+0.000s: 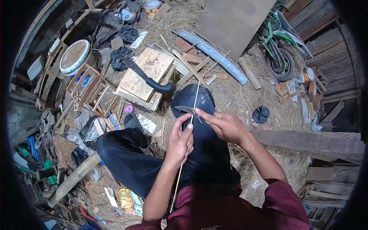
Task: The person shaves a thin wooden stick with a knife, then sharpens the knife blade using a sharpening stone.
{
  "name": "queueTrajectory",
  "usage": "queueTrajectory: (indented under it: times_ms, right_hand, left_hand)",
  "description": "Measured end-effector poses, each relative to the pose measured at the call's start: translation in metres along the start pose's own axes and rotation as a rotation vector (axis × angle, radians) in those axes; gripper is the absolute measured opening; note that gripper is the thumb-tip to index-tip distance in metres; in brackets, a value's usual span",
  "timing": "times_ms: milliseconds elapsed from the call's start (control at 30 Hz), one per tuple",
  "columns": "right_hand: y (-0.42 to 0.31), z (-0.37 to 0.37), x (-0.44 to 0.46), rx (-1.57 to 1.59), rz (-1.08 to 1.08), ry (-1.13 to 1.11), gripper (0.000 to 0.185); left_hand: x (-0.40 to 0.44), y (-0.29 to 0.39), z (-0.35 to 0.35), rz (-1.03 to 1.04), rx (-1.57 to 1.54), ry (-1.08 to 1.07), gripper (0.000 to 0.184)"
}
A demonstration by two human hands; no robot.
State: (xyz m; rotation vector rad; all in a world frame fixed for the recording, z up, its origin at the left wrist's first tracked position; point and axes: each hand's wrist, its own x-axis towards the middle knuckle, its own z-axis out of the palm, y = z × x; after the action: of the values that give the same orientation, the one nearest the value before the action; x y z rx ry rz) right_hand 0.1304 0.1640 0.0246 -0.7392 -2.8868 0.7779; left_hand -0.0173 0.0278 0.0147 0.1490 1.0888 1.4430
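Observation:
My left hand (179, 145) is closed around a long thin pale wooden stick (177, 184), which runs from beside my body up across my raised knee. My right hand (227, 125) grips a small knife, its handle hidden in the fingers. The grey knife blade (185, 109) points left and crosses the stick just above my left fingertips. A thin curl of shaving (200, 120) hangs by my right fingers. Under both hands lies the dark trouser leg (207, 149). Beyond the knee, a dark curved-handled tool (147, 78) rests over a wooden box (143, 73) strewn with chips.
Straw and wood scraps cover the ground. A wooden rack (90, 86) and a round white-rimmed bucket (74, 57) stand at left. A thick beam (306, 142) is at right. Farther off are a metal-grey long piece (214, 57), a large board (234, 25) and a green motorbike (281, 57).

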Motion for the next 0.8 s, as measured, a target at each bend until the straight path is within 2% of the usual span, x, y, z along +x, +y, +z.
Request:
queueTrajectory:
  times_ms: [267,367,567,667,800]
  right_hand:
    - [0.006,0.003,0.005,0.078,0.035,0.135,0.053]
    - [0.003,-0.001,0.003,0.060,0.059,0.092,0.053]
    - [0.009,0.014,0.004,0.094,0.070,0.239,0.053]
    - [0.013,0.016,0.002,0.093,0.018,0.178,0.053]
    - [0.005,0.009,0.001,0.085,-0.054,0.070,0.054]
  left_hand:
    - [-0.025,-0.010,-0.016,-0.054,0.024,-0.032,0.037]
    - [-0.045,-0.017,-0.024,-0.077,0.031,-0.002,0.036]
    - [-0.069,-0.030,-0.032,-0.075,0.005,-0.015,0.035]
    - [-0.049,-0.019,-0.024,0.001,-0.022,0.000,0.036]
    - [-0.008,-0.002,-0.004,0.045,0.089,-0.032,0.037]
